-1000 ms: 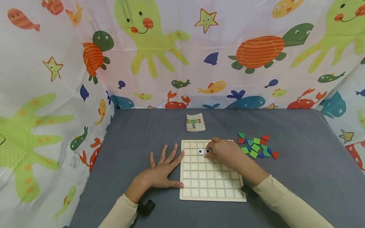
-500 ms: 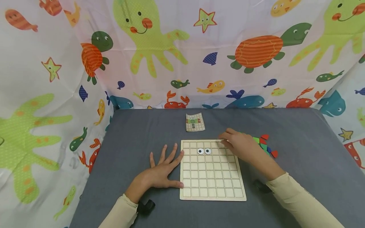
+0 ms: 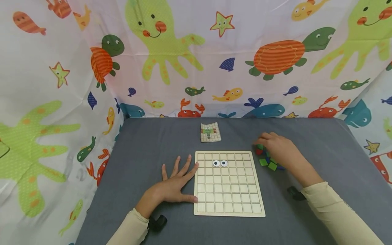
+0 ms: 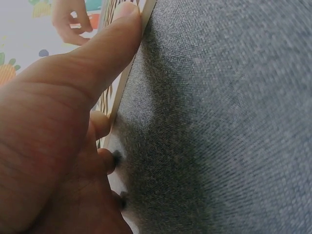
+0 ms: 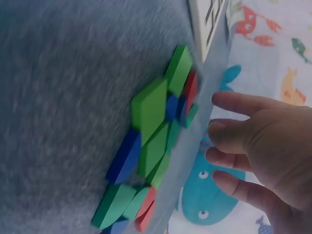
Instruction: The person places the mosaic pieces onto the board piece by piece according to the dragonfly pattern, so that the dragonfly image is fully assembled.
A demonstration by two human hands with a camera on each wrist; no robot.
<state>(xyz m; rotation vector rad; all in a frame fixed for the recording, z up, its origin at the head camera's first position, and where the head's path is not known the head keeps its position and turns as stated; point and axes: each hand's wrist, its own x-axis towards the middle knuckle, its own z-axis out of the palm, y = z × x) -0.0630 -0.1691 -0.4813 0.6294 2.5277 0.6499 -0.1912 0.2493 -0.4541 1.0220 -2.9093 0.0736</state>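
A pale wooden grid board [image 3: 226, 189] lies on the grey table. Two round white eye pieces [image 3: 216, 163] sit side by side in the board's second row. My left hand [image 3: 173, 187] is spread flat, its thumb and index finger touching the board's left edge; the left wrist view has the thumb [image 4: 114, 41] on that edge. Over a group of small coloured pieces hovers my right hand [image 3: 283, 149], partly hiding them. In the right wrist view its fingers are loosely bent with nothing between them, apart from the green, blue and red pieces [image 5: 148, 109].
Behind the board lies a small card [image 3: 210, 132] printed with a coloured figure on a grid. A curtain with sea animals [image 3: 183, 68] hangs along the back and sides of the grey table [image 3: 147, 143]. A black strap piece [image 3: 157, 223] shows at the left wrist.
My right hand has left the eye piece on the board and moved right to above the coloured pieces. Both eye pieces now show fully. The left hand stays in place.
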